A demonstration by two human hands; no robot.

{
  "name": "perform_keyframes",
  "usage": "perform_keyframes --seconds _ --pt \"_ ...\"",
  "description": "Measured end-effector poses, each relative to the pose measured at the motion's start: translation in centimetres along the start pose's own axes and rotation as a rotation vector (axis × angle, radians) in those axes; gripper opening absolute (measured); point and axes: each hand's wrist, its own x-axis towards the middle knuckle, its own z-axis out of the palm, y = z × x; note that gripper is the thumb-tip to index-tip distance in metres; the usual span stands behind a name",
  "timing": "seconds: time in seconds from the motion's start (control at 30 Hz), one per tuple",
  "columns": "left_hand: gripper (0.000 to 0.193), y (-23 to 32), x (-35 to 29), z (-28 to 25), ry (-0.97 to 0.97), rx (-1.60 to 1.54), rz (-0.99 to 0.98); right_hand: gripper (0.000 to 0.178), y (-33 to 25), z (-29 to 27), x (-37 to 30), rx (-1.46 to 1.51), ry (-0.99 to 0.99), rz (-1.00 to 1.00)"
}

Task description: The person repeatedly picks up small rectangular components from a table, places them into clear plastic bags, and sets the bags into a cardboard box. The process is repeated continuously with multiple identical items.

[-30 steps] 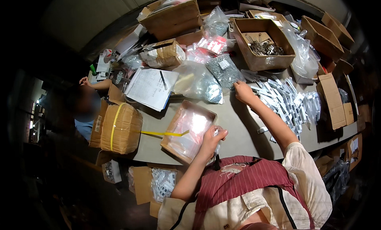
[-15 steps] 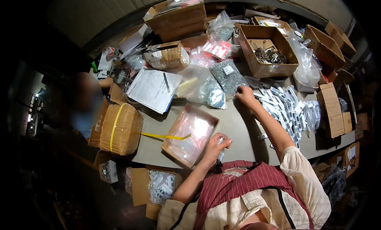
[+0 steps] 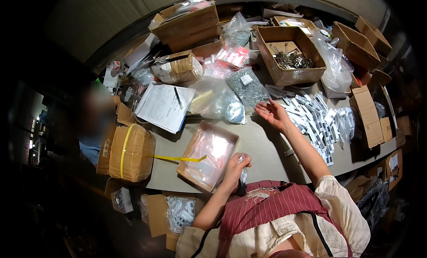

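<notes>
My left hand (image 3: 236, 167) is closed around a small clear plastic bag (image 3: 243, 174) at the table's front edge, just right of an open carton (image 3: 231, 142) lined with clear plastic bags. Palm up, my right hand (image 3: 275, 115) reaches over the table with its fingers stretched out. Tiny shiny bits seem to lie at its fingers, too small to name. Just beyond them is a clear bag of small metal parts (image 3: 249, 89). A pile of white-and-grey strip-shaped pieces (image 3: 311, 120) spreads to the right of that hand.
A clipboard (image 3: 162, 106) with papers and a pen lies left of the bags. A strapped carton (image 3: 133, 153) stands at the left, its yellow strap end crossing the table. An open box (image 3: 291, 78) of metal parts sits at the back. Another person's blue clothing (image 3: 91, 151) shows at far left.
My right hand has drawn back slightly from the bag of metal parts and turned palm up, its fingers opening out. My left hand still grips the small clear bag. The view has shifted slightly.
</notes>
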Motion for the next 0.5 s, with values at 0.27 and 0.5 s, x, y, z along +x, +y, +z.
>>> perform_keyframes --seconds 0.27,0.5 --pt "0.016 -0.7 0.4 -0.4 -0.025 0.026 0.025 0.047 0.3 0.7 -1.5 -0.14 0.076 0.018" --pt "0.023 -1.4 1.0 -0.3 -0.03 0.053 0.005 0.029 1.9 -1.2 0.1 -1.596 0.244 -0.406"
